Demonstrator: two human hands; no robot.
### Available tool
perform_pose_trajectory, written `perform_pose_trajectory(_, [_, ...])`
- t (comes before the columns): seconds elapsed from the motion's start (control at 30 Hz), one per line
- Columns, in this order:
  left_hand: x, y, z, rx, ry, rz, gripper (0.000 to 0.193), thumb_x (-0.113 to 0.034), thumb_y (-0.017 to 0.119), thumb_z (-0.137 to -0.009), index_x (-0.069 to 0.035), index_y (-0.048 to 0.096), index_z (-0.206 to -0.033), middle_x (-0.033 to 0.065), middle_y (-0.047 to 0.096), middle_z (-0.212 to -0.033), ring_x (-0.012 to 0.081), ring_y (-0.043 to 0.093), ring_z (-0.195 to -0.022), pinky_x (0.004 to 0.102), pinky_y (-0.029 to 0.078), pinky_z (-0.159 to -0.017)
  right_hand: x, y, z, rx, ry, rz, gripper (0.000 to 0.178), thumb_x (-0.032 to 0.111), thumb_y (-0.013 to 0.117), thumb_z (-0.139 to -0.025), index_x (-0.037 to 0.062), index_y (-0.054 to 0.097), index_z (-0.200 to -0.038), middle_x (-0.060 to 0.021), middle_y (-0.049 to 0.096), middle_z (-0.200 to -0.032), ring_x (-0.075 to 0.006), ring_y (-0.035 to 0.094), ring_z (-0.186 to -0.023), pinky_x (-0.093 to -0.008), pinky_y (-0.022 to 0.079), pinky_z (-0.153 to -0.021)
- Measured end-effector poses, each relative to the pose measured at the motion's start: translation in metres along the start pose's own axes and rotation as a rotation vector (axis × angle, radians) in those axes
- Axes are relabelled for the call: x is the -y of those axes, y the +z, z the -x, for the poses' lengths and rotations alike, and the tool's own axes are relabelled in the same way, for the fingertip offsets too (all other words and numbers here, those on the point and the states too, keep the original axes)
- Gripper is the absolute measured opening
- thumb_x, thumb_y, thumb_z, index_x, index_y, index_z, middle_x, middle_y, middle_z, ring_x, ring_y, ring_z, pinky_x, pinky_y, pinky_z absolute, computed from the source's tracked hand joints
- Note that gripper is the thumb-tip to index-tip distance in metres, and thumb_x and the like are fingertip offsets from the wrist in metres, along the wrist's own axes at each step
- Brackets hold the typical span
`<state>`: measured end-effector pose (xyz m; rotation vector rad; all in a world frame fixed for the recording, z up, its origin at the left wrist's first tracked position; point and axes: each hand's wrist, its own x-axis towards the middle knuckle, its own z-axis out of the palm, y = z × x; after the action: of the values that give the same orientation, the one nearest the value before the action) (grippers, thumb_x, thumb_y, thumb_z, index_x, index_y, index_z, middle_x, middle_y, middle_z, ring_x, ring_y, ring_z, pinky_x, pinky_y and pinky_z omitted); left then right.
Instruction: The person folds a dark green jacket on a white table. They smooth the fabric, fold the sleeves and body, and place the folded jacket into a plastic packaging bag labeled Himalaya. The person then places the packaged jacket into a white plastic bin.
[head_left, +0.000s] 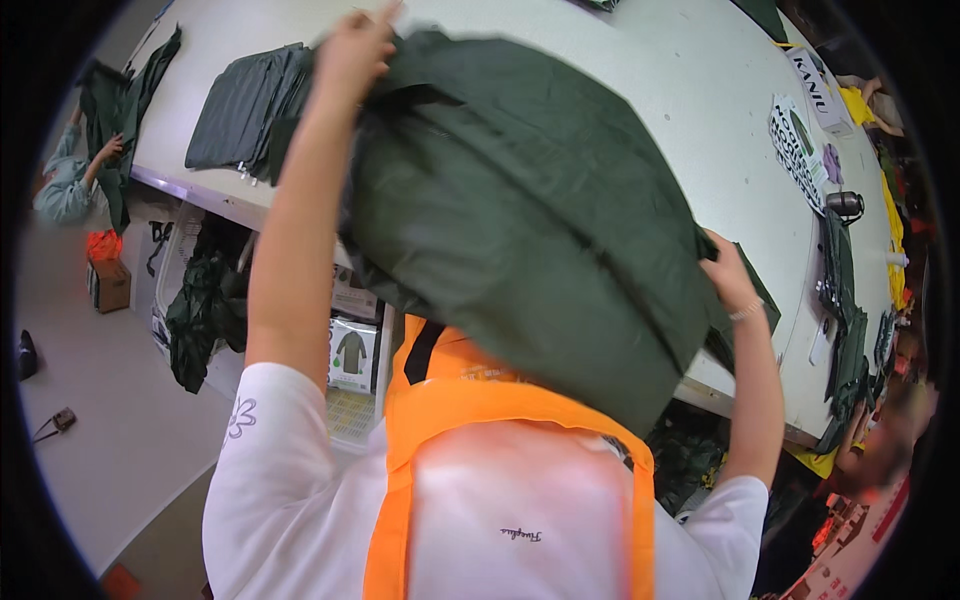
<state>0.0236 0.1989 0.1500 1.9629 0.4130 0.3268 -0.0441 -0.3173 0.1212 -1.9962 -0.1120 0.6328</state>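
A large dark green raincoat [530,200] is spread in front of me, billowing over the table's near edge and against my orange apron [520,400]. My left hand [357,55] is raised at its far left corner, blurred, with one finger pointing out and the others curled at the cloth. On the right side, my right hand [728,272] grips the raincoat's edge, its fingertips partly hidden by the fabric. A stack of folded dark green garments [250,105] lies on the table just left of my left forearm.
The white table [690,110] curves around me. Below its edge are a crate of crumpled green garments [208,300] and packaged coats [352,355]. At the right lie a white box [820,90], a dark cup [845,205] and more garments. At far left, another person's hand [110,148] holds green cloth.
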Motion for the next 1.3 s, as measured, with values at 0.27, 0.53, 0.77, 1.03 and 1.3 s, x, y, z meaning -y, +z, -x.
perform_pose_trajectory(0.27, [0.149,0.071,0.061,0.318,0.23,-0.07,0.057,-0.039,0.066,-0.082,-0.003,0.054,-0.124,0.0157,0.052,-0.13,0.0305,0.047,-0.121,0.0382,0.037,-0.102,-0.092,0.035,-0.063,-0.689,-0.194,0.839,0.041,0.003,0.051,-0.077,0.0016,0.052,-0.118,-0.0211,0.055,-0.113,-0.0384,0.051,-0.105,-0.0446,0.042,-0.093])
perform_pose_trajectory(0.53, [0.127,0.037,0.092,0.264,0.576,-0.577,0.041,-0.018,0.08,-0.065,-0.008,0.063,-0.101,0.0081,0.061,-0.111,0.0282,0.055,-0.104,0.0382,0.044,-0.088,0.027,0.197,-0.121,-0.19,-0.648,0.444,0.022,0.009,0.061,-0.079,0.0048,0.062,-0.101,-0.0121,0.061,-0.098,-0.0308,0.056,-0.096,-0.0383,0.046,-0.085])
perform_pose_trajectory(0.77, [0.146,0.039,0.123,0.002,0.163,-0.735,0.048,-0.032,0.08,-0.064,-0.009,0.064,-0.103,0.0081,0.057,-0.106,0.0287,0.052,-0.099,0.0393,0.042,-0.082,0.056,0.306,-0.183,-0.113,-0.477,0.194,0.014,0.015,0.064,-0.081,0.0053,0.067,-0.091,-0.0113,0.063,-0.084,-0.0294,0.061,-0.078,-0.0368,0.05,-0.071])
perform_pose_trajectory(1.03, [0.169,0.034,0.093,0.423,-0.06,-0.507,0.029,-0.022,0.072,-0.074,-0.001,0.069,-0.094,0.0117,0.066,-0.086,0.0288,0.06,-0.085,0.0378,0.046,-0.076,0.056,0.32,-0.185,-0.1,-0.414,0.247,0.01,0.012,0.064,-0.08,0.0089,0.069,-0.088,-0.0069,0.063,-0.083,-0.0273,0.062,-0.071,-0.0364,0.05,-0.064])
perform_pose_trajectory(1.3, [0.161,0.019,0.062,0.586,-0.683,0.193,0.024,-0.019,0.064,-0.082,0.004,0.067,-0.086,0.0039,0.064,-0.079,0.0094,0.054,-0.072,0.0257,0.042,-0.065,0.062,0.331,-0.175,-0.192,-0.629,0.332,0.011,0.005,0.063,-0.078,0.0041,0.065,-0.088,-0.0074,0.06,-0.083,-0.0265,0.059,-0.081,-0.0352,0.05,-0.069])
